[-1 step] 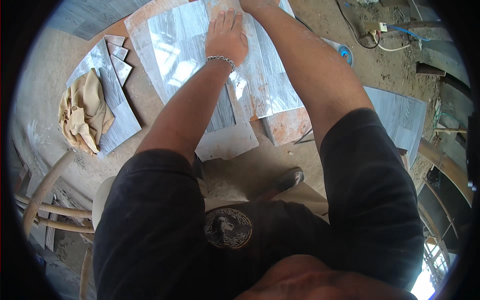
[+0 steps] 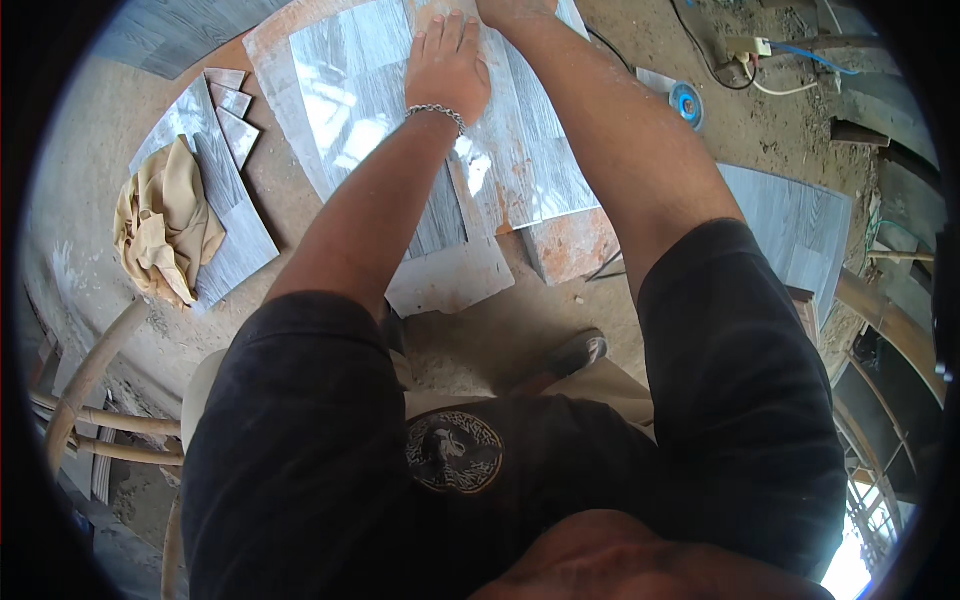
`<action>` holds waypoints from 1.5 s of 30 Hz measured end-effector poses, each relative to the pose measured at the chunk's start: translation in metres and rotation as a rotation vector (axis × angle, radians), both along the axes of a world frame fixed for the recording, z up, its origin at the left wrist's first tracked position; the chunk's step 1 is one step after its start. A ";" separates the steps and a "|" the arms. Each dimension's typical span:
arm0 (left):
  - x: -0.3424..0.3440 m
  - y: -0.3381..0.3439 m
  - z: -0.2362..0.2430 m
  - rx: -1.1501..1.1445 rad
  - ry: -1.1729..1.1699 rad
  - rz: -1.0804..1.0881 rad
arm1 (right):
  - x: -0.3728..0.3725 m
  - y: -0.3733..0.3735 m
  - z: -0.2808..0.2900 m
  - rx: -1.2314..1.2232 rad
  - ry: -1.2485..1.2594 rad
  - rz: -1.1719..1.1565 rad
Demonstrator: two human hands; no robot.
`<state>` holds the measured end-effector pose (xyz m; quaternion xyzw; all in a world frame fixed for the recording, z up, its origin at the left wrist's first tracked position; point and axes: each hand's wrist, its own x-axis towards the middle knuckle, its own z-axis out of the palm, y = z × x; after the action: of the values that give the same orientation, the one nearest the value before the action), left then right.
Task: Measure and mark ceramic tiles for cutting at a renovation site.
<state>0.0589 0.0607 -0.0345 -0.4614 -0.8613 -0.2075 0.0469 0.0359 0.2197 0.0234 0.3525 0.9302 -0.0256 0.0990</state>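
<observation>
My left hand (image 2: 447,65), with a metal chain bracelet at the wrist, lies flat with fingers spread on a large grey wood-grain tile (image 2: 350,120). The tile rests on the sandy ground in front of me. A second grey tile (image 2: 540,160) with reddish-brown smears lies beside it to the right, partly over a brick-coloured slab (image 2: 575,250). My right hand (image 2: 515,10) reaches to the far edge of these tiles. The picture's top edge cuts it off, so its fingers are hidden.
A beige cloth (image 2: 165,225) lies on a long tile strip (image 2: 240,240) at left, with small cut tile pieces (image 2: 235,105) beyond it. A blue grinder disc (image 2: 686,102) and cables (image 2: 760,60) lie at upper right. Another grey tile (image 2: 790,220) lies right. Wooden poles (image 2: 90,380) stand at lower left.
</observation>
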 end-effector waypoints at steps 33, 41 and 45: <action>0.005 0.000 0.004 -0.017 0.066 0.001 | 0.332 -0.203 0.006 -0.072 0.116 -0.065; -0.010 -0.004 -0.007 0.071 0.259 -0.025 | 0.336 -0.157 0.015 -0.219 0.290 -0.359; -0.004 0.009 -0.007 -0.114 0.058 -0.002 | 0.343 -0.129 -0.031 -0.044 0.671 -0.681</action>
<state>0.0552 0.0694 -0.0411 -0.4700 -0.8696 -0.1447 0.0452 0.3793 0.0909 -0.0072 0.6074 0.7416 -0.1888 -0.2131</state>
